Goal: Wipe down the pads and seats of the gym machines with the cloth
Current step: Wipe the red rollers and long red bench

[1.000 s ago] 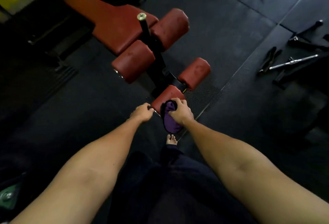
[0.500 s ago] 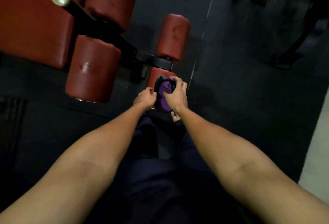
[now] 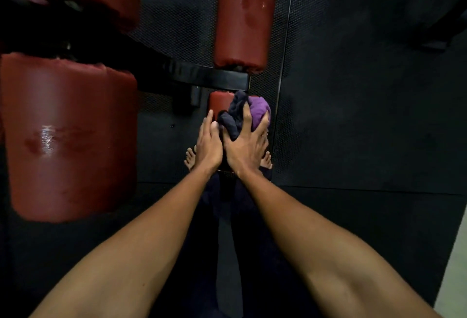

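1. The right hand [image 3: 246,145] grasps the cloth [image 3: 259,111] — fingers spread and curled over the bunched purple-and-dark fabric, pressing it onto the small red roller pad [image 3: 216,102].
2. The left hand [image 3: 208,144] lies just beside it, fingers straight and together, tips touching the left side of that pad; it holds nothing.
3. The pad sits on the near side of a black bar [image 3: 214,79] — a second red roller pad [image 3: 243,16] stands on the far side.
4. A large red roller pad [image 3: 68,135] fills the left of the view, with a glossy sheen on its face.
5. Bare feet [image 3: 190,158] show beneath the hands on the black rubber floor [image 3: 366,115].
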Motion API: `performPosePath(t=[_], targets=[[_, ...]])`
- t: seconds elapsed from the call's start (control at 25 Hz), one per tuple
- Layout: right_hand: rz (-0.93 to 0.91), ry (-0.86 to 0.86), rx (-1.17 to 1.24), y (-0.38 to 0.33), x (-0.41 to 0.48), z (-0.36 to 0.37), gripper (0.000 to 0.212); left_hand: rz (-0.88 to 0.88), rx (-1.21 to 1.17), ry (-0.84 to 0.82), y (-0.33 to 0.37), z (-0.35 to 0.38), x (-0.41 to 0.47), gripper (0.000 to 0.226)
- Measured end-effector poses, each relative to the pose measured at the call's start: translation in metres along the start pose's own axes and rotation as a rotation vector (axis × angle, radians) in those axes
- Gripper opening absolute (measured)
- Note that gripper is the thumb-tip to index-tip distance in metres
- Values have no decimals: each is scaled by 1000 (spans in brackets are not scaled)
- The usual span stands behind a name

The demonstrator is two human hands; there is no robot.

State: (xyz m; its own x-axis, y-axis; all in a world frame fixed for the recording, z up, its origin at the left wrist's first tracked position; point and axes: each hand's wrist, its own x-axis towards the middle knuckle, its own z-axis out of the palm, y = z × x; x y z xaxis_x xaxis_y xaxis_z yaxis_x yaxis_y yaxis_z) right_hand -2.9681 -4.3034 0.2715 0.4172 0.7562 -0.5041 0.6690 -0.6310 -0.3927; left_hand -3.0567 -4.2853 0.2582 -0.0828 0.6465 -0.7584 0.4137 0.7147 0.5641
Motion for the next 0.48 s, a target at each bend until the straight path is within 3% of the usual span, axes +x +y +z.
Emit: performPosePath(t=[0.32,0.48], targets=[[141,58,298,32,17,3,69,-8,-161,8,-4,3,11,49],[132,-83,192,64,-53,12,69,-54,-203,29,-3,12,14,53]])
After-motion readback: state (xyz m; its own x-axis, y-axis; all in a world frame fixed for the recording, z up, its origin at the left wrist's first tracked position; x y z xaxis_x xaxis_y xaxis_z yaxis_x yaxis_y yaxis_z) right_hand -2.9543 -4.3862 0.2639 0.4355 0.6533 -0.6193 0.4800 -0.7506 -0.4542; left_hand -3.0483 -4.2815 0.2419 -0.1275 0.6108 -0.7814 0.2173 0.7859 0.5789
